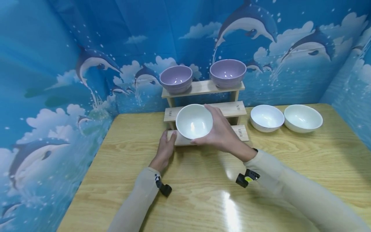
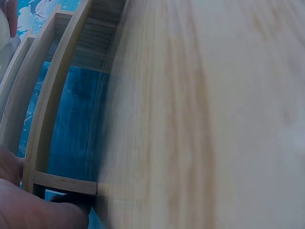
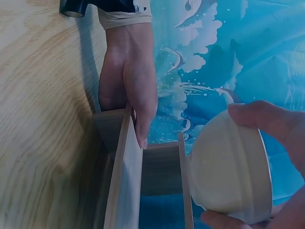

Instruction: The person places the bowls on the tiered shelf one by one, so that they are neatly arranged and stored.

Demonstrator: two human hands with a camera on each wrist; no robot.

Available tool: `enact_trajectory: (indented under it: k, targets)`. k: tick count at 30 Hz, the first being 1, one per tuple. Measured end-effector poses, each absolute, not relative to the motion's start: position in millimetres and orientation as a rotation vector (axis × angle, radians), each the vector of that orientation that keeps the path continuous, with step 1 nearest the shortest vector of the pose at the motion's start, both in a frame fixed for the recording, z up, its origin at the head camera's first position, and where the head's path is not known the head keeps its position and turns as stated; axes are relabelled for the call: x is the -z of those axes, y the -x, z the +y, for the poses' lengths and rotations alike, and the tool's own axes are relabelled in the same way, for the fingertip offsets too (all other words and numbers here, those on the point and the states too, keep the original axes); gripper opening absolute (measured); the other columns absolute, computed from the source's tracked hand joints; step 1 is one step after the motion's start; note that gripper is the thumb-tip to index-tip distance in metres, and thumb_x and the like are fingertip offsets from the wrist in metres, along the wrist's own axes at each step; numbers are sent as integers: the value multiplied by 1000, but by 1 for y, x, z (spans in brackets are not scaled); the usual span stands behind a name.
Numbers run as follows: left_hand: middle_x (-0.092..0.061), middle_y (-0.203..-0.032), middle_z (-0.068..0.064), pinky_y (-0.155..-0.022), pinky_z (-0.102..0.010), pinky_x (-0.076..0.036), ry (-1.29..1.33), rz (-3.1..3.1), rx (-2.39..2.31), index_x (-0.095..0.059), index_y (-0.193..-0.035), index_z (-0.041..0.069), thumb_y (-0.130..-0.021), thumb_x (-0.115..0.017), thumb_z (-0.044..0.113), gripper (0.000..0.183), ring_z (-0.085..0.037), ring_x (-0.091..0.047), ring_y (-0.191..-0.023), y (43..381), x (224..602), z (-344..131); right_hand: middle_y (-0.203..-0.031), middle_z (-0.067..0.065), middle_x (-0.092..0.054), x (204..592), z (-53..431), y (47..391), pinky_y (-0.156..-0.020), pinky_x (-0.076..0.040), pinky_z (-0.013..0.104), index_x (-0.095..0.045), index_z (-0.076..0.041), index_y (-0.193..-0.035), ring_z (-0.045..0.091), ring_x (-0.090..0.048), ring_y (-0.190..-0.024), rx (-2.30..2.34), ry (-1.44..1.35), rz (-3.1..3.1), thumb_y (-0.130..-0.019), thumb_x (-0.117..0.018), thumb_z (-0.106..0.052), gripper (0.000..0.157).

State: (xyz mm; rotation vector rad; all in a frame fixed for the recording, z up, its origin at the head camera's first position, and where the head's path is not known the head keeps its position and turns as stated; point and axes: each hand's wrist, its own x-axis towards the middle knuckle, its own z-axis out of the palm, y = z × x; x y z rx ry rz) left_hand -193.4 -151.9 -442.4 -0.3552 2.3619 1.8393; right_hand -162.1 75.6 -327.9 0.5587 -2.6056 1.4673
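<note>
A white bowl (image 1: 195,121) is in my right hand (image 1: 221,135), its inside facing the head camera. Thumb and fingers pinch it at opposite sides in the right wrist view, where the bowl's base (image 3: 196,183) is close against a board; whether they touch I cannot tell. My left hand (image 1: 165,149) holds the left end of the lowest step of a three-step wooden stand (image 1: 229,109), with its thumb (image 3: 143,129) over the board. Two purple bowls, one left (image 1: 176,79) and one right (image 1: 228,73), sit apart on the top step.
Two more white bowls, a smaller one (image 1: 267,118) and a wider one (image 1: 303,118), stand side by side right of the stand. The wood-grain table (image 1: 130,138) is backed by a blue dolphin-print cloth (image 1: 150,38), which also hangs along both sides.
</note>
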Motion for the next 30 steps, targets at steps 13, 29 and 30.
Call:
enact_trajectory:
  k: [13, 29, 30]
  targets:
    - [-36, -159, -10, -121, -51, -26, 401, 2360, -1841, -28, -159, 18, -107, -47, 43, 61, -30, -31, -148, 194, 441, -151, -148, 19, -42, 330, 60, 177, -103, -50, 49, -27, -1, -157, 34, -50, -128, -1451, -563, -2606, -60, -100, -28, 124]
    - [-37, -157, -10, -121, -50, -26, 352, 2358, -1872, -33, -156, 16, -108, -45, 39, 56, -29, -32, -147, 193, 440, -151, -148, 19, -43, 331, 46, 195, -104, -50, 47, -27, -3, -158, 32, -50, -129, -1468, -507, -2613, -61, -99, -31, 124]
    - [-36, -159, -10, -122, -50, -24, 348, 2360, -1872, -32, -157, 16, -108, -45, 39, 56, -29, -30, -148, 193, 440, -151, -148, 19, -43, 331, 45, 196, -103, -50, 47, -27, -3, -158, 32, -50, -129, -1467, -503, -2614, -61, -99, -31, 124]
